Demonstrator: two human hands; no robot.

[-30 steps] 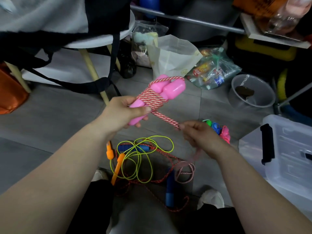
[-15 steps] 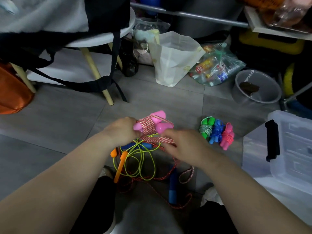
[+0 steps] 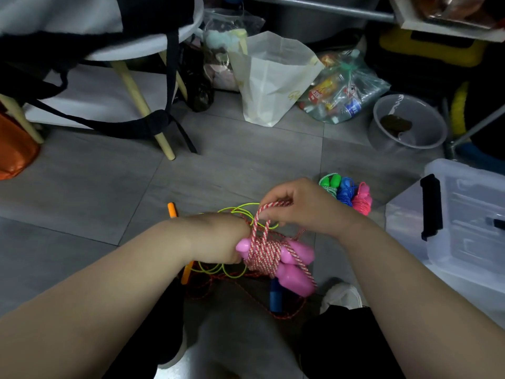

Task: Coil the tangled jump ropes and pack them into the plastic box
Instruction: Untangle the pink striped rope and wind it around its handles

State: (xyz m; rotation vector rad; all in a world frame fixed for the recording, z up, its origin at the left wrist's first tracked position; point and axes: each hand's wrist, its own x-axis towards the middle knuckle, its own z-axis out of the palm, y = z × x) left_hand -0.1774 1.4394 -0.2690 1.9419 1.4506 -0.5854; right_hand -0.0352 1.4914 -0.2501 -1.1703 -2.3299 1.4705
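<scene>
**Holding a part-wound pink jump rope (image 3: 263, 255) left of the plastic box (image 3: 464, 242)**

Head camera: the clear plastic box sits on the grey floor at the right edge, with a black latch (image 3: 431, 206) on the side that faces the hands.

Left of the box, above the person's lap, the left hand (image 3: 218, 239) is curled tight round the ends of two pink handles (image 3: 295, 269). These lie side by side and point toward the box. Red-and-white cord is wound round them in many turns. The right hand (image 3: 303, 206), nearer the box, pinches a loop of that cord between thumb and fingers, and the loop runs down into the winding.

Between the right hand and the box, three coiled bundles lie touching one another on the floor: green (image 3: 330, 183), blue (image 3: 345, 191) and pink (image 3: 362, 198). The hand covers part of the green one.

Below the hands, left of the box, loose ropes lie tangled. There is a yellow-green cord (image 3: 240, 212) with orange handles (image 3: 172, 210), and a thin red cord (image 3: 287, 314) by a blue handle (image 3: 275, 296). The forearms and the pink rope hide much of this heap. A white shoe (image 3: 341, 295) shows between the heap and the box.

Beyond the box stands a round clear tub (image 3: 407, 149). Farther left of it are a bag of bottles (image 3: 344, 88), a white paper bag (image 3: 273, 77), a stool (image 3: 142, 47) hung with black straps, and an orange bag (image 3: 13, 149).
</scene>
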